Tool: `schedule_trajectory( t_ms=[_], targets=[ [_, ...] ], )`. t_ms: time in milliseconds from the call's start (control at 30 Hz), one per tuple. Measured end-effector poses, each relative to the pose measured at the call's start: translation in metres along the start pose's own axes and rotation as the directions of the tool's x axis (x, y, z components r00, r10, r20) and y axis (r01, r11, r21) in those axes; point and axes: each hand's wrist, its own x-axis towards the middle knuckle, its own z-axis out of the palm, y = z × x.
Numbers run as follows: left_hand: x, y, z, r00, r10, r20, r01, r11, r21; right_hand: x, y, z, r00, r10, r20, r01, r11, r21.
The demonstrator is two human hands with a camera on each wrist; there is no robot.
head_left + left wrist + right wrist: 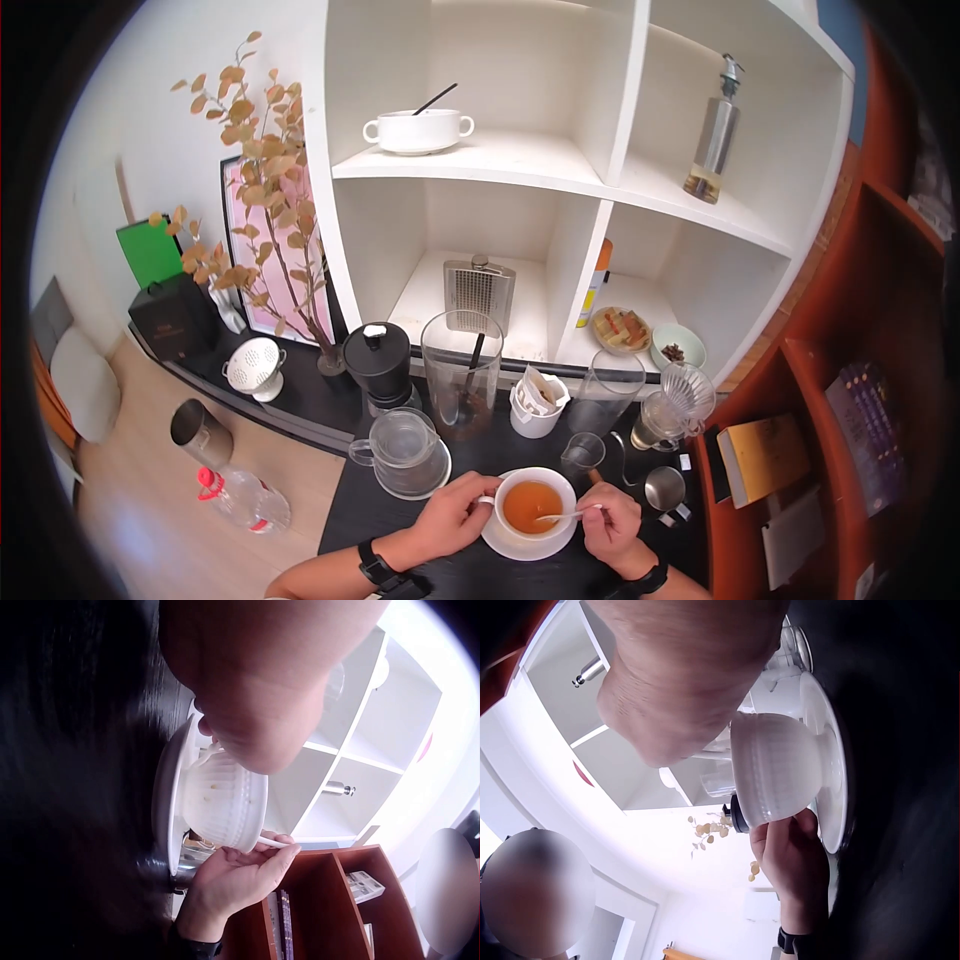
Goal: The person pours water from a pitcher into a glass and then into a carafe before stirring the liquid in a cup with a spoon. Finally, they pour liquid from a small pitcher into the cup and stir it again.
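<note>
A white teacup [225, 799] with fluted sides stands on a white saucer [528, 549] on the dark table. Amber liquid [533, 505] fills much of it. My left hand [455, 517] pinches the cup's handle, its thumb and fingers close together on the cup's left side. From the right, my right hand [612, 525] pinches the handle end of a slim white spoon [566, 516] between thumb and fingers. The spoon slants over the rim, with its lower end dipping into the liquid. Both wrist views show the cup upright between my hands.
Behind the cup stand a lidded glass pitcher [408, 460], a tall glass cylinder [460, 390], a white cup with a paper drip bag [535, 420] and a small glass beaker [582, 455]. At the right are a metal cup [664, 488] and a red-brown bookshelf [835, 480].
</note>
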Motion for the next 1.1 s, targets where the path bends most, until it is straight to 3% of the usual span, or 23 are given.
schedule_trajectory(
  t_ms=[167,233,267,567,633,767,867,933,967,1033,1100],
  targets=[
    [0.001,-0.002,0.001,1.0,-0.007,0.026,0.006,0.999,0.048,0.002,-0.011,-0.001,0.993,0.1,0.07,-0.103,0.994,0.042],
    [0.001,-0.001,0.001,1.0,0.006,0.01,-0.006,0.998,0.061,0.014,-0.014,0.001,0.996,-0.059,0.069,0.056,0.997,0.045],
    [0.002,0.0,0.001,1.0,0.0,0.03,-0.002,0.998,0.071,0.014,-0.016,-0.001,0.994,-0.046,0.102,0.043,0.999,0.025],
    [0.004,-0.002,0.006,1.0,-0.002,-0.031,0.003,0.999,0.051,0.013,-0.016,-0.008,0.999,-0.04,-0.036,0.034,0.985,-0.17],
    [0.005,-0.004,0.006,0.997,0.068,-0.045,-0.065,0.996,0.066,0.008,-0.013,-0.009,0.999,-0.003,-0.042,0.0,0.998,-0.064],
    [0.005,-0.006,0.007,0.997,0.062,-0.044,-0.058,0.995,0.081,0.006,-0.017,-0.005,0.997,0.082,0.004,-0.082,0.993,0.086],
    [0.005,-0.005,0.007,0.996,0.075,-0.047,-0.07,0.994,0.087,0.012,-0.017,0.0,0.998,0.004,0.07,-0.011,0.995,0.1],
    [0.005,-0.002,0.006,0.999,0.022,-0.043,-0.018,0.996,0.092,0.013,-0.014,0.004,0.996,-0.083,0.041,0.081,0.995,0.057],
    [0.005,-0.002,0.006,0.999,0.019,-0.041,-0.015,0.996,0.091,0.013,-0.015,0.003,0.996,-0.08,0.041,0.078,0.995,0.057],
    [0.005,-0.002,0.005,0.999,0.023,-0.036,-0.02,0.994,0.103,0.015,-0.019,-0.002,0.997,-0.064,0.046,0.069,0.991,-0.113],
    [0.006,-0.005,0.007,0.997,0.058,-0.044,-0.054,0.994,0.099,0.013,-0.017,-0.004,0.998,-0.054,0.02,0.056,0.99,-0.129]
  ],
)
